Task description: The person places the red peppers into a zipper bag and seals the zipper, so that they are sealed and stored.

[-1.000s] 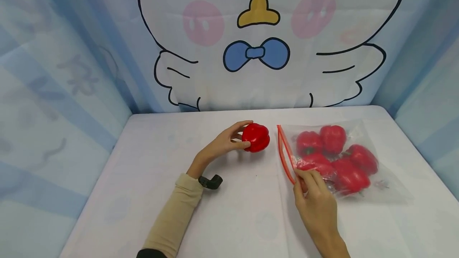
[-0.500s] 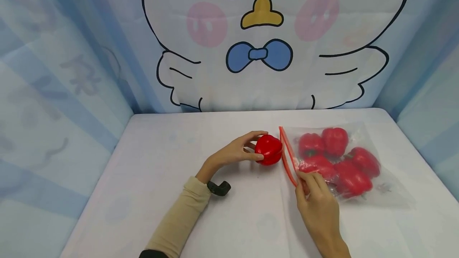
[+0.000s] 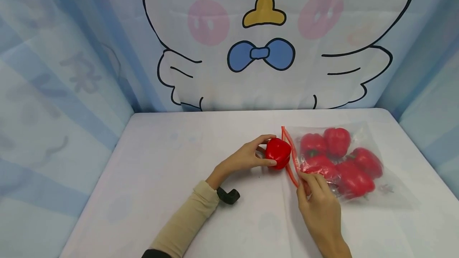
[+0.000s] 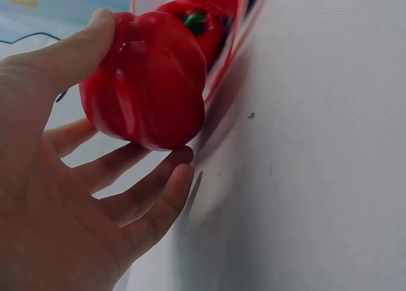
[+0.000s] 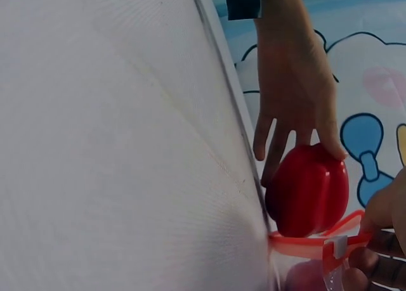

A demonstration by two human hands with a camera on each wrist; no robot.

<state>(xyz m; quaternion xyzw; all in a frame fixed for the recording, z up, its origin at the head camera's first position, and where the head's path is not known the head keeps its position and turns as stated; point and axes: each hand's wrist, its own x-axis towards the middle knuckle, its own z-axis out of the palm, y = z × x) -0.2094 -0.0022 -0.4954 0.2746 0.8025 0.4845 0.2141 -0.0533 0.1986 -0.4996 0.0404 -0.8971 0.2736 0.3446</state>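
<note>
A shiny red bell pepper point(image 3: 278, 153) is gripped between the thumb and fingers of my left hand point(image 3: 251, 155), right at the mouth of a clear zip bag point(image 3: 392, 188). In the right wrist view the pepper point(image 5: 308, 193) stands at the bag's red-edged opening point(image 5: 298, 244), its lower end at the rim. My right hand point(image 3: 320, 206) pinches the near corner of that opening. Several more red peppers point(image 3: 355, 178) lie inside the bag; one shows a green stem point(image 4: 195, 23) in the left wrist view.
The bag lies on a white-covered table point(image 3: 161, 178). Behind the table hangs a curtain point(image 3: 215, 79) with a cartoon character, and patterned blue curtains point(image 3: 64, 130) close off the sides. A black wrist device point(image 3: 228, 196) sits on my left wrist.
My left hand has carried the pepper to the right and slightly nearer, from beside the bag up to its opening. The right hand keeps its pinch on the bag's edge.
</note>
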